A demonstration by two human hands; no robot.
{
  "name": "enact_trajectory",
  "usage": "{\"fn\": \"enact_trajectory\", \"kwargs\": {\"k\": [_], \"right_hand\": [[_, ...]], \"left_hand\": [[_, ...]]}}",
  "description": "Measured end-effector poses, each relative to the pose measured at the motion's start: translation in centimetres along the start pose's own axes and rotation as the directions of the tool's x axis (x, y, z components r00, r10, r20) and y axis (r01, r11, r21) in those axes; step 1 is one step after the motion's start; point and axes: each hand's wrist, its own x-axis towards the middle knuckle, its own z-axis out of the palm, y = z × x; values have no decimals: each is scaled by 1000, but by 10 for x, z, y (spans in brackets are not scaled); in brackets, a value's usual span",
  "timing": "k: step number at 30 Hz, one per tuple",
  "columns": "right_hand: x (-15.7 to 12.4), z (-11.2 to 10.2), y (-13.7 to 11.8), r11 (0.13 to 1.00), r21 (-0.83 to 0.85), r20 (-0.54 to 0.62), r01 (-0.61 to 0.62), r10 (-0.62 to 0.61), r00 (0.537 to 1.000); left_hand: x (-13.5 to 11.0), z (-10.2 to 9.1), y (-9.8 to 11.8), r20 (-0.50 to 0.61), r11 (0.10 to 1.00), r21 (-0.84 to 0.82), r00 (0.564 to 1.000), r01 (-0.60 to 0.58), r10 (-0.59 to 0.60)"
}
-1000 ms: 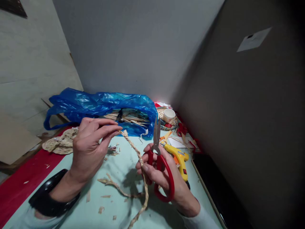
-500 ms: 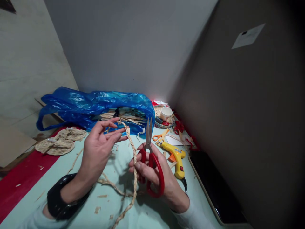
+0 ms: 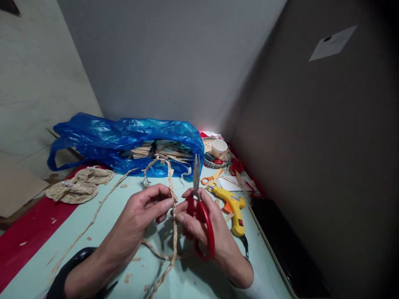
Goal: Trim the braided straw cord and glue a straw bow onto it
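Observation:
A braided straw cord (image 3: pixel 175 236) runs upright between my hands, its upper end bending over to the left and its lower part trailing toward the table's near edge. My left hand (image 3: pixel 146 211) pinches the cord between thumb and fingers. Just below that grip, my right hand (image 3: pixel 205 220) pinches the same cord with thumb and fingertips. Red-handled scissors (image 3: pixel 196 178) also rest in my right hand, blades pointing up and close together, with its fingers around the handles.
A blue plastic bag (image 3: pixel 131 128) with straw strips lies at the back. Woven straw slippers (image 3: pixel 73 192) sit left. On the right are a yellow glue gun (image 3: pixel 232 203), orange scissors (image 3: pixel 213 177), a woven tray (image 3: pixel 229 160) with a white cup (image 3: pixel 219 146), and a black flat device (image 3: pixel 283 245).
My left hand has come down from the cord's upper end, its fingers closing on the cord just above my right hand. The right hand has hardly moved.

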Motion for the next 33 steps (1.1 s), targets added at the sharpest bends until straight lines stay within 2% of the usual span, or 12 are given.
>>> {"fn": "enact_trajectory", "kwargs": {"k": [2, 3, 5, 7, 8, 12, 15, 19, 24, 29, 33], "right_hand": [[0, -4, 0, 948, -293, -66, 121, -146, 987], [0, -6, 0, 869, -455, -62, 197, -251, 966], [0, -8, -1, 644, -696, 13, 317, -431, 902], [-1, -7, -2, 461, -806, 93, 371, -520, 849], [-1, -6, -1, 407, -831, 116, 379, -539, 834], [-3, -6, 3, 274, -875, 189, 398, -563, 804], [-4, -9, 6, 250, -878, 217, 409, -554, 804], [-5, -12, 4, 274, -863, 232, 424, -530, 815], [-7, -13, 0, 262, -850, 262, 456, -541, 799], [-8, -14, 0, 244, -859, 261, 449, -546, 796], [-9, -12, 2, 217, -858, 296, 465, -531, 794]], "left_hand": [[-3, -3, 3, -15, 999, -45, 1000, 9, -9], [-4, -4, 5, -18, 997, -72, 1000, 16, -18], [-6, -7, 8, -31, 990, -138, 999, 29, -33], [-7, -10, 11, -50, 979, -201, 998, 33, -44], [-7, -11, 13, -55, 974, -223, 997, 31, -45], [-8, -11, 16, -37, 971, -239, 999, 31, -41], [-10, -7, 16, -22, 972, -229, 998, 49, -55], [-11, -4, 16, 24, 980, -188, 997, 70, -67], [-11, -4, 15, 64, 987, -156, 997, 48, -38], [-11, -6, 13, 50, 986, -166, 999, 15, -6], [-11, -8, 15, -12, 985, -171, 1000, -12, 10]]}}
